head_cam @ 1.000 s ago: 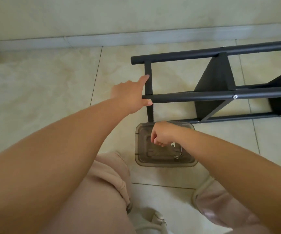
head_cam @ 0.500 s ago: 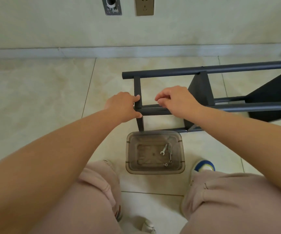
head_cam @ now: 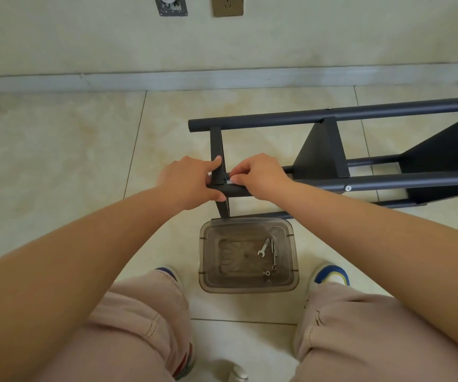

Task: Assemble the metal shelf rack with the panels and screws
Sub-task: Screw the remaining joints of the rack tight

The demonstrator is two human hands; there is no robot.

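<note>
A black metal shelf rack [head_cam: 360,114] lies on its side on a beige tiled floor [head_cam: 57,161], its long tubes running off to the right and its dark panels [head_cam: 321,153] set between them, with a silver screw head [head_cam: 348,188] showing on the near tube. Just below the rack's left end, between the person's knees, sits a clear plastic container [head_cam: 247,286] holding a small wrench [head_cam: 263,248], a long bolt and a few small metal fittings [head_cam: 267,273]. A grey baseboard [head_cam: 222,78] runs along the wall behind, where a wall outlet [head_cam: 227,6] and a metal wall plate [head_cam: 170,5] are mounted. Blue-toed shoes [head_cam: 331,274] show beside the container. At the rack's left end, the left hand [head_cam: 188,183] grips the joint where the short crossbar [head_cam: 217,155] meets the near tube, thumb curled under the tube and index finger laid against the crossbar. The right hand [head_cam: 261,175] rests on the same tube just beside it, fingers curled and the tips pinching something small and pale at the joint; what it is cannot be told.
</note>
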